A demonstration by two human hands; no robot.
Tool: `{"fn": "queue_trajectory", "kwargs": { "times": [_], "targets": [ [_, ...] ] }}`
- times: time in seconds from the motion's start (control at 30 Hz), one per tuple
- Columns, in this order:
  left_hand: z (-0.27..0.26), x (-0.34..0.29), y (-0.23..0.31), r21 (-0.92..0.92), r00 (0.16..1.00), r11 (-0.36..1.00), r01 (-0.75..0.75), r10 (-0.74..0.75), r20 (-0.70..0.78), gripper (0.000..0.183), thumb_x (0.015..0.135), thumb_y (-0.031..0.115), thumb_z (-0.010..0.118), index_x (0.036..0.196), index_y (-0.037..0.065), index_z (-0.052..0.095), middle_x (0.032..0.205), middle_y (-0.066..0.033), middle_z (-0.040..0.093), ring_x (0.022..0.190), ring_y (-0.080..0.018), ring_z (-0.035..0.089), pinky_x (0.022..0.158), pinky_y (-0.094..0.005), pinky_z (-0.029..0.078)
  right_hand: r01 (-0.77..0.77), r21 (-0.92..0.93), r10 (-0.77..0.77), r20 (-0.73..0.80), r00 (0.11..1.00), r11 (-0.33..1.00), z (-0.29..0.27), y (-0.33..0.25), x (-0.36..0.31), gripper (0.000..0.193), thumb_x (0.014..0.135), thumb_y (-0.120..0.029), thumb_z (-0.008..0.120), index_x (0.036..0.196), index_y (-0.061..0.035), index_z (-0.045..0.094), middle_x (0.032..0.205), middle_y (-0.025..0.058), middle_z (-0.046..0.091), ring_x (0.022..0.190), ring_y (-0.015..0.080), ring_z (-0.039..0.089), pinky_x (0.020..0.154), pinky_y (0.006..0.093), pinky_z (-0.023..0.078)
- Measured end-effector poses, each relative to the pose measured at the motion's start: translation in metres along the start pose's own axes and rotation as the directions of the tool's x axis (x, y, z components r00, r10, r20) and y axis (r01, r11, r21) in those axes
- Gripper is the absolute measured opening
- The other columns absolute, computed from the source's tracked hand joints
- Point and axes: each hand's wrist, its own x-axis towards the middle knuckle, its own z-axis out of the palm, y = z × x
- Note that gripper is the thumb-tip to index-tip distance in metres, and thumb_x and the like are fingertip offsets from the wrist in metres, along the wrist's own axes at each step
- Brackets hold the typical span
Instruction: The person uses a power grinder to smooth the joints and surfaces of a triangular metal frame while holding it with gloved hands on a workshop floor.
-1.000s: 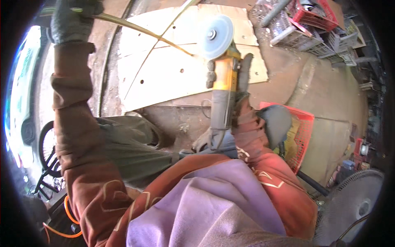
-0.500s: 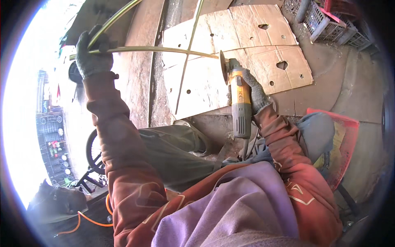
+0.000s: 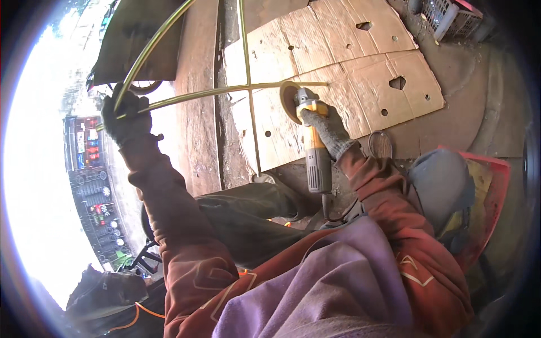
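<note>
My gloved left hand (image 3: 127, 114) is closed around a brass-coloured metal frame (image 3: 197, 94) of joined rods, where a curved rod meets a straight one. In my gloved right hand (image 3: 329, 127) is a yellow and grey angle grinder (image 3: 316, 155), gripped around its upper body. Its round disc (image 3: 289, 102) is against or right beside the straight rod, to the right of the rod crossing. I cannot tell whether disc and rod touch. The rod's end shows just beyond the disc, over a flattened cardboard sheet (image 3: 360, 107).
Beneath the frame, the cardboard has several holes. A plastic crate (image 3: 445, 19) stands at the far right. A red plastic seat or tray (image 3: 496, 197) is by my right knee. The grinder's cord (image 3: 341, 218) runs down by my legs. An orange cord (image 3: 132, 321) lies at lower left.
The grinder has moved left along the rod and tilted, so its disc face shows more. More of the rod's end now shows right of the disc. My left hand sits slightly lower.
</note>
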Motion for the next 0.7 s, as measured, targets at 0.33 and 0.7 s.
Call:
{"fn": "queue_trajectory", "kwargs": {
  "times": [0.33, 0.7],
  "targets": [
    [-0.035, 0.0, 0.007, -0.051, 0.993, 0.999, 0.01, -0.016, -0.119, 0.042, 0.093, 0.035, 0.06, 0.109, -0.004, 0.065, 0.069, -0.0037, 0.059, 0.046, -0.0098, 0.04, 0.049, -0.03, 0.032, 0.007, 0.052, -0.006, -0.017, 1.0, 0.999, 0.054, -0.001, -0.004, 0.047, 0.082, -0.025, 0.082, 0.115, -0.0033, 0.056, 0.096, 0.0043, 0.063, 0.081, 0.0109, 0.061, 0.071, 0.0278, 0.054],
    [-0.037, -0.003, 0.006, -0.124, 0.999, 0.992, 0.02, -0.025, -0.04, 0.036, 0.093, 0.032, 0.06, 0.105, -0.002, 0.064, 0.065, 0.0006, 0.049, 0.045, -0.0097, 0.038, 0.049, -0.0308, 0.034, -0.07, 0.062, 0.071, -0.014, 0.997, 0.996, 0.059, 0.001, -0.017, 0.032, 0.086, -0.03, 0.076, 0.104, -0.0055, 0.068, 0.085, 0.0031, 0.066, 0.074, 0.0114, 0.062, 0.068, 0.0294, 0.052]
  ]
}}
